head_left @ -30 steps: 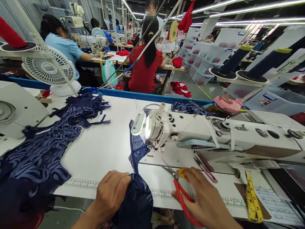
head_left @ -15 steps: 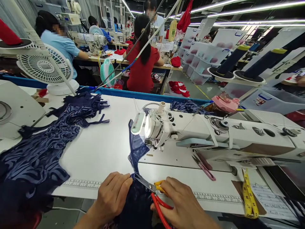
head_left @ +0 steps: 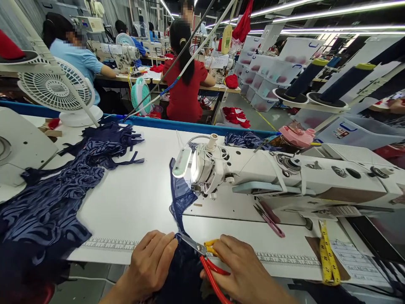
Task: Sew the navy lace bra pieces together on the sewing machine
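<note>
My left hand (head_left: 152, 262) pinches the edge of a dark navy sheer fabric piece (head_left: 182, 268) at the front edge of the table. In my right hand (head_left: 237, 266) are scissors (head_left: 211, 264) with red and orange handles. Their blade tips touch the fabric right beside my left fingertips. From there the navy fabric runs up as a narrow strip to a mesh part (head_left: 182, 196) lying under the head of a white sewing machine (head_left: 209, 166). Below the table edge the rest of the cloth hangs down, partly hidden by my hands.
A heap of navy patterned pieces (head_left: 72, 181) covers the left of the white table (head_left: 136, 202). Pink-handled thread snips (head_left: 270, 221) lie by the machine bed, and a yellow tape measure (head_left: 329, 257) hangs at right. A white fan (head_left: 57, 90) and co-workers are beyond.
The scissor blades look closer together at the fabric edge. My left hand has shifted slightly right and down. The whole view has shifted a little.
</note>
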The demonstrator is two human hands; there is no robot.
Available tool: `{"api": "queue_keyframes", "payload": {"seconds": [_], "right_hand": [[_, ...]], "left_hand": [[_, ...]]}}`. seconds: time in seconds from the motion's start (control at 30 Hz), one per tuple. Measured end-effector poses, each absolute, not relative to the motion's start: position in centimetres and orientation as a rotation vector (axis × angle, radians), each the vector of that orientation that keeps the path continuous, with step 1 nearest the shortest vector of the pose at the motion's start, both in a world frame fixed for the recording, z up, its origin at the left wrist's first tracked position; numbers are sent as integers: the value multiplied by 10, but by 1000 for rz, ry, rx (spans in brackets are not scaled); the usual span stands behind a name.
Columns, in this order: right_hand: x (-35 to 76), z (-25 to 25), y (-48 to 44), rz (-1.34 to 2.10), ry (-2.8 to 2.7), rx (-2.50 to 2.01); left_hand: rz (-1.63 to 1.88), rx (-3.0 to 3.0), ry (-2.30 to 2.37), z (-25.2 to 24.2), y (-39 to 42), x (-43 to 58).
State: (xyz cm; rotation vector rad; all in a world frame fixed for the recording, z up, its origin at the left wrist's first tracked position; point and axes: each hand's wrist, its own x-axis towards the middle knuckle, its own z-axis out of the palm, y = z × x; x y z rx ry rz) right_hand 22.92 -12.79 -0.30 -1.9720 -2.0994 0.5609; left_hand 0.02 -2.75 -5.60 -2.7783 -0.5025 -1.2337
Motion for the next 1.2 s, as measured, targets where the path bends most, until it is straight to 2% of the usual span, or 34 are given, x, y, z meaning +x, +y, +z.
{"api": "queue_keyframes", "payload": {"seconds": [0.1, 0.17, 0.33, 0.43, 0.53, 0.7, 0.8, 0.93, 1.07, 1.2], "right_hand": [[239, 0, -124, 717, -2075, -1976], [255, 0, -119, 687, -2048, -2068], [314, -15, -106, 232, -1932, -2487], [327, -26, -103, 46, -1892, -2504], [301, -30, -98, -5, -1917, -2298], [213, -24, -72, 719, -1951, -1447], [178, -18, -51, 919, -1943, -1156], [162, -7, -32, 1116, -1865, -1019], [154, -2, -24, 1367, -1736, -1125], [148, -4, -18, 1291, -1785, -1155]], "left_hand": [[-1307, -2837, -625, -56, -29, 0], [-1412, -2945, -939, -53, -27, 1], [-1364, -3219, -2237, -33, -9, -9], [-1362, -3198, -2584, -25, -2, -21], [-1397, -3144, -2713, -23, -3, -29], [-1504, -3121, -2799, -22, -7, -35], [-1505, -3147, -2767, -22, -7, -42], [-1520, -3088, -2735, -20, -7, -55], [-1521, -3041, -2698, -15, -7, -62], [-1439, -3099, -2634, -11, -6, -61]]}}
